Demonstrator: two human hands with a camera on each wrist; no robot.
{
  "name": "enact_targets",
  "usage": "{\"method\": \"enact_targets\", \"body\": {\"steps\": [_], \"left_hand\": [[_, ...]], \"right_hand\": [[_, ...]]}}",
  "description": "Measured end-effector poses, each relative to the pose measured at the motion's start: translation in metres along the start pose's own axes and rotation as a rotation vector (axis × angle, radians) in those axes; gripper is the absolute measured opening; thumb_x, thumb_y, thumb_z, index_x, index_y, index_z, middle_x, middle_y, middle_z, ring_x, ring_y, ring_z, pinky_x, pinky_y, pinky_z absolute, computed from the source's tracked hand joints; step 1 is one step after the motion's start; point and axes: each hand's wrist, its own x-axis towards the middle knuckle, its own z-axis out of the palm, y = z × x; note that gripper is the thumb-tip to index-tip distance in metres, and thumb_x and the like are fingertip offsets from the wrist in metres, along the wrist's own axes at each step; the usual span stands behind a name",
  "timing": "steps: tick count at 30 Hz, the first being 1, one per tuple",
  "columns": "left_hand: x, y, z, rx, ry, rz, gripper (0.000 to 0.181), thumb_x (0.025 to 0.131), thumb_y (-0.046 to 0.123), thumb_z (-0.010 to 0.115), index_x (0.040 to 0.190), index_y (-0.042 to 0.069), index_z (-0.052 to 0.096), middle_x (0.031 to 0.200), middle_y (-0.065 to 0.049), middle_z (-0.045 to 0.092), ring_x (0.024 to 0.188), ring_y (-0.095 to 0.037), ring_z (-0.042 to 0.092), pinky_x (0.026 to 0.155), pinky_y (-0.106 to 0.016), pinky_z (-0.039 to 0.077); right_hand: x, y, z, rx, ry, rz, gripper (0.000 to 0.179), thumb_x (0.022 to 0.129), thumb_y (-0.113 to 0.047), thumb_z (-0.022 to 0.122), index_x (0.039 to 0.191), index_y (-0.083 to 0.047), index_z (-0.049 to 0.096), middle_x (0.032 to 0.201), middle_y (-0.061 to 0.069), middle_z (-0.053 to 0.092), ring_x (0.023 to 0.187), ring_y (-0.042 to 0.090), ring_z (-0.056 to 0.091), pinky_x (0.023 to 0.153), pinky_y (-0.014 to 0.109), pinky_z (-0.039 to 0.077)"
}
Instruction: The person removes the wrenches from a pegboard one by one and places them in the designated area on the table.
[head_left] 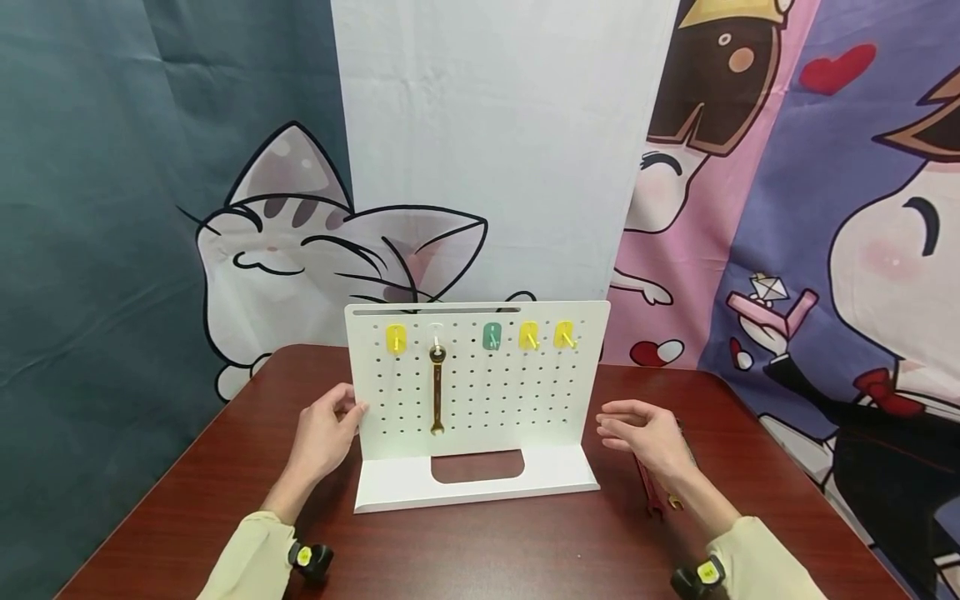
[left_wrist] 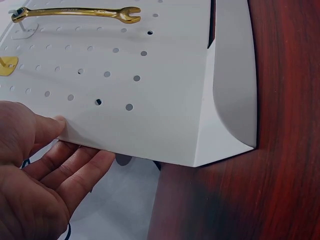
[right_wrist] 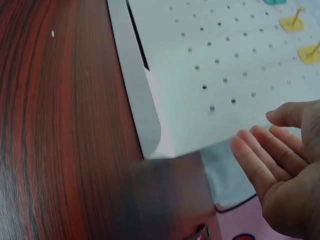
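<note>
A white pegboard (head_left: pixel 480 400) stands upright on its flat base on the table. My left hand (head_left: pixel 326 433) pinches its left edge, thumb (left_wrist: pixel 52 126) on the front face and the other fingers at the edge and behind it. Just off the right edge is my right hand (head_left: pixel 648 437), fingers nearly straight, holding nothing; a small gap shows between it and the board in the head view. A gold wrench (head_left: pixel 437 392) hangs from a clear hook (head_left: pixel 437 336) on the board. Several other hooks sit in the same row, among them a green hook (head_left: pixel 492 336) and a yellow hook (head_left: pixel 528 336).
Below my right hand, a red wrench (head_left: pixel 649 487) and a yellowish wrench end (head_left: pixel 675 502) lie on the dark red table (head_left: pixel 480 550), partly hidden by the hand. Behind the table hangs a cloth backdrop (head_left: pixel 510 150) with cartoon prints.
</note>
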Motion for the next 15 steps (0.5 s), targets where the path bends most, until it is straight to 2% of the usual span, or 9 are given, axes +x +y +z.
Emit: {"method": "enact_targets", "body": {"steps": [6,10,15], "left_hand": [[0.0,-0.001,0.0,-0.006,0.002,-0.002,0.007,0.104,0.013,0.066,0.106,0.006,0.066,0.084,-0.008,0.067,0.071,-0.018,0.057,0.061,-0.028,0.043],[0.0,-0.001,0.0,-0.008,0.0,-0.002,0.007,0.104,0.012,0.066,0.106,0.006,0.065,0.084,-0.009,0.068,0.07,-0.018,0.057,0.061,-0.027,0.043],[0.0,0.0,0.0,-0.003,0.003,0.001,0.007,0.104,0.013,0.066,0.106,0.006,0.065,0.084,-0.008,0.067,0.07,-0.018,0.056,0.061,-0.027,0.042]], "right_hand": [[-0.001,-0.006,0.016,0.014,-0.054,-0.05,0.044,0.098,-0.005,0.074,0.133,0.016,0.059,0.122,0.03,0.072,0.091,0.011,0.078,0.085,0.041,0.063],[-0.001,-0.01,0.025,0.006,-0.078,-0.092,0.042,0.098,-0.004,0.074,0.132,0.015,0.061,0.122,0.035,0.07,0.096,0.015,0.079,0.086,0.043,0.063],[0.0,-0.016,0.036,-0.002,-0.125,-0.129,0.042,0.097,-0.005,0.074,0.133,0.013,0.062,0.125,0.037,0.068,0.102,0.018,0.078,0.085,0.037,0.063]]}}
